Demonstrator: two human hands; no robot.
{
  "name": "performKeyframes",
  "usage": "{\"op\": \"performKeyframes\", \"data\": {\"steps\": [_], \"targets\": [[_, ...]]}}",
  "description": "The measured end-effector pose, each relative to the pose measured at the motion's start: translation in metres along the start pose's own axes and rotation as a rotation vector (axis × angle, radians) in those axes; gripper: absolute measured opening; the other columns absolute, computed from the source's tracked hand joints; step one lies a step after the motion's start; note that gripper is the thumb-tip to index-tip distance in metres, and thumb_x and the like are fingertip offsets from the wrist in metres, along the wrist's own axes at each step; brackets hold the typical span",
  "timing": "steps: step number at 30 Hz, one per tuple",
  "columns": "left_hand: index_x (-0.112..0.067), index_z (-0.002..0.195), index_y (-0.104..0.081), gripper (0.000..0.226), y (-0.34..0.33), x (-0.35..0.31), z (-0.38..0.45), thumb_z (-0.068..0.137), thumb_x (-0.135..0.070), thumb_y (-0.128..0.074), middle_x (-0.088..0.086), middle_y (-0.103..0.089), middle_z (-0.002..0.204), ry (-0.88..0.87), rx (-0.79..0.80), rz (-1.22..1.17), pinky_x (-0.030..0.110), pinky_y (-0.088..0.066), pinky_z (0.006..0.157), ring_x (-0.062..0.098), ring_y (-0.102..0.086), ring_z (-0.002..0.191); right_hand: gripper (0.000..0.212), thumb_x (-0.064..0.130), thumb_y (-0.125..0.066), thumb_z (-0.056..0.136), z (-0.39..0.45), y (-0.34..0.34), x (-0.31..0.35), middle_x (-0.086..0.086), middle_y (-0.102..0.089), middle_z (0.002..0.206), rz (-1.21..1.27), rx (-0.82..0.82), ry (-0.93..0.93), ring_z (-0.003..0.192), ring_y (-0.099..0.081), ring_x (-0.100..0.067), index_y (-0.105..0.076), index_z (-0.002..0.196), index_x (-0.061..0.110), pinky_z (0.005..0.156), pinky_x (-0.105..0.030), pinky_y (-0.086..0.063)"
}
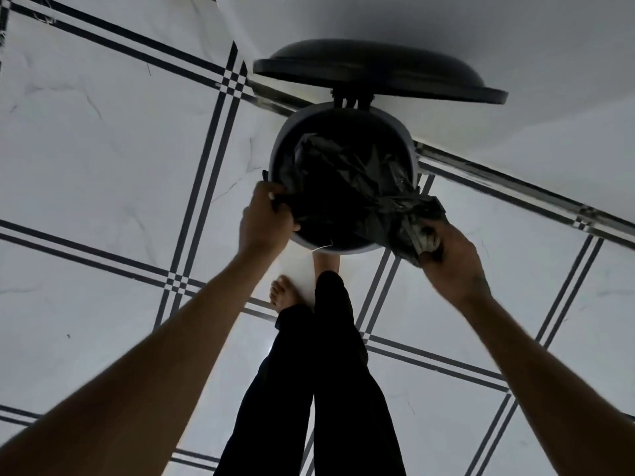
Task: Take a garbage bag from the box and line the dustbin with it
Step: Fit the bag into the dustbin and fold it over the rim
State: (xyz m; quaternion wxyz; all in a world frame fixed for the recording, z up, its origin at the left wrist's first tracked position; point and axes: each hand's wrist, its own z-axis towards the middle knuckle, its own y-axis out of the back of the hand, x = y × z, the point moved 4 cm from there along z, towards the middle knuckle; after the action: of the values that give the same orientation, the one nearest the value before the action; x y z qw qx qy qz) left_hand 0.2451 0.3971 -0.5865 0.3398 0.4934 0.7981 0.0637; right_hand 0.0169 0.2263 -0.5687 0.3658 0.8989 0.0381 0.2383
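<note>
A round grey dustbin stands on the floor against the wall, its dark lid swung up and open. A black garbage bag lies crumpled inside the bin and spills over the right side of the rim. My left hand pinches the bag's edge against the bin's left front rim. My right hand grips a bunched part of the bag outside the rim at the right. The box is not in view.
White floor tiles with black double lines spread all around. A white wall rises right behind the bin. My legs in black trousers and a bare foot stand just in front of the bin.
</note>
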Motion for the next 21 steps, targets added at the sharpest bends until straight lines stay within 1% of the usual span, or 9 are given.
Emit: {"op": "performKeyframes", "data": {"steps": [3,6,8,10,13,16,18,20,21], "targets": [[-0.024,0.1,-0.048,0.022,0.019,0.007,0.022,0.082,-0.013,-0.042,-0.002,-0.069,0.077,-0.008,-0.154,-0.022,0.044,-0.057,0.077,0.027,-0.07,0.078,0.058,0.034,-0.068,0.064,0.033,0.007,-0.001,-0.011,-0.071,0.114,-0.008,0.007,-0.038,0.105,-0.066,-0.03,-0.067,0.12,0.019,0.08,-0.022,-0.04],[-0.021,0.092,-0.059,0.018,0.036,0.006,0.056,0.077,-0.015,-0.051,0.003,-0.072,0.089,-0.006,-0.27,0.044,0.036,-0.057,0.073,0.027,-0.07,0.085,0.048,0.024,-0.086,0.064,0.076,0.019,-0.013,-0.007,-0.072,0.112,-0.023,-0.061,-0.08,0.104,-0.066,-0.03,-0.071,0.11,0.022,0.089,-0.033,-0.051],[-0.027,0.083,-0.057,0.016,0.044,0.002,0.078,0.073,-0.014,-0.056,0.005,-0.071,0.097,0.0,-0.317,0.059,0.041,-0.059,0.08,0.03,-0.07,0.089,0.028,0.019,-0.079,0.075,0.1,0.023,-0.014,-0.011,-0.073,0.102,0.06,-0.124,-0.007,0.096,-0.067,-0.03,-0.073,0.103,0.016,0.089,-0.04,-0.053],[-0.025,0.092,-0.058,0.021,0.049,-0.007,0.092,0.075,-0.012,-0.061,0.007,-0.07,0.105,-0.046,-0.34,0.129,0.04,-0.058,0.083,0.031,-0.068,0.095,0.016,0.025,-0.07,0.086,0.117,0.027,-0.012,-0.008,-0.069,0.09,0.134,-0.152,-0.024,0.082,-0.063,-0.023,-0.074,0.096,0.013,0.077,-0.03,-0.048],[-0.01,0.113,-0.057,0.033,0.05,-0.021,0.105,0.082,-0.014,-0.066,0.009,-0.065,0.115,-0.219,-0.379,0.338,0.03,-0.041,0.076,0.028,-0.06,0.103,0.029,0.042,-0.055,0.089,0.134,0.033,-0.016,-0.001,-0.068,0.084,0.435,-0.209,-0.196,0.084,-0.065,-0.021,-0.068,0.08,0.017,0.078,-0.031,-0.05],[-0.013,0.108,-0.056,0.022,0.046,-0.029,0.11,0.087,-0.013,-0.058,0.006,-0.065,0.105,-0.404,-0.369,0.39,0.028,-0.038,0.073,0.024,-0.057,0.093,0.031,0.038,-0.055,0.089,0.139,0.029,-0.02,0.002,-0.067,0.076,0.543,-0.236,-0.212,0.077,-0.066,-0.017,-0.068,0.075,0.013,0.076,-0.036,-0.055],[-0.026,0.097,-0.05,0.017,0.043,-0.029,0.111,0.087,-0.013,-0.053,-0.008,-0.06,0.087,-0.446,-0.329,0.344,0.024,-0.037,0.068,0.016,-0.053,0.082,0.018,0.025,-0.057,0.091,0.138,0.025,-0.021,0.004,-0.067,0.079,0.473,-0.238,-0.148,0.076,-0.065,-0.015,-0.068,0.076,0.022,0.072,-0.033,-0.055],[-0.034,0.084,-0.038,0.024,0.041,-0.034,0.106,0.084,-0.014,-0.049,-0.016,-0.05,0.073,-0.457,-0.321,0.281,0.018,-0.036,0.057,0.005,-0.047,0.067,0.016,0.02,-0.059,0.085,0.137,0.025,-0.02,0.001,-0.07,0.093,0.355,-0.236,-0.061,0.084,-0.067,-0.019,-0.07,0.09,0.03,0.074,-0.037,-0.057],[-0.035,0.08,-0.035,0.025,0.04,-0.037,0.105,0.083,-0.014,-0.048,-0.017,-0.048,0.071,-0.457,-0.315,0.237,0.012,-0.035,0.054,0.001,-0.049,0.064,0.025,0.02,-0.058,0.083,0.136,0.025,-0.019,-0.001,-0.07,0.101,0.269,-0.225,-0.016,0.09,-0.067,-0.023,-0.068,0.104,0.03,0.078,-0.042,-0.058]]}}
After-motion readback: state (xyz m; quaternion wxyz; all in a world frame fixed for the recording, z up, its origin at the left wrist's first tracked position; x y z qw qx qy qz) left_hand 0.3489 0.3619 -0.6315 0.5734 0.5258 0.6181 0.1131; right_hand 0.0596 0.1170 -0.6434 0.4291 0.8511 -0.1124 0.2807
